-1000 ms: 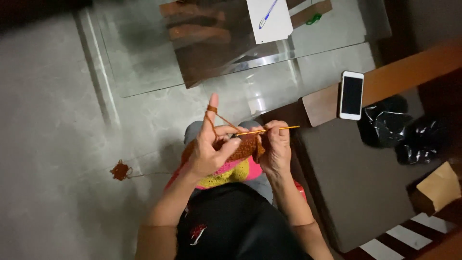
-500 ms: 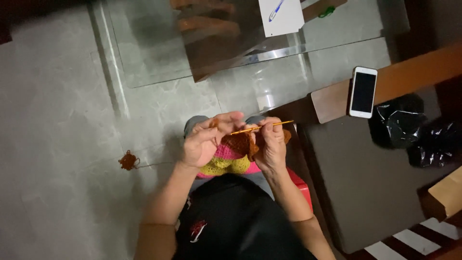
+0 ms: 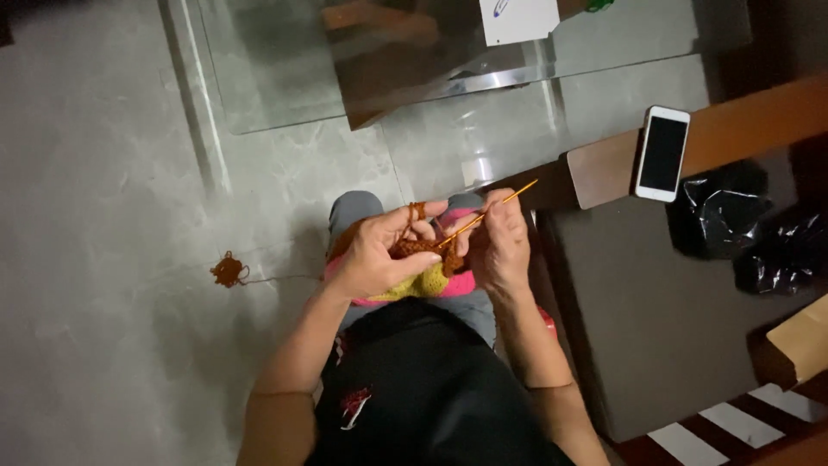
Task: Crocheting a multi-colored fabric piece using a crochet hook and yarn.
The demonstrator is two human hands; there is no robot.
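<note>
two hands point(image 3: 379, 255) point(image 3: 498, 246) work nubby brown crochet point(image 3: 423, 248) with slim hook point(image 3: 487, 213).

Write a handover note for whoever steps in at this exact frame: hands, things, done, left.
Left hand: pinches the crochet piece, brown yarn looped over a finger.
Right hand: grips the crochet hook, tip in the brown edge.
Yarn ball: on the floor, left, strand leading to the work.
Phone: on the wooden ledge, right.
Done: pink and yellow rows.
Left: brown row in progress.

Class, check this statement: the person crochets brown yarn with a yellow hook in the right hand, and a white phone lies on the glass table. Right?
Not quite. In the head view the white phone lies on the wooden armrest, not the glass table. The right hand does hold the yellow hook in brown yarn.
</note>
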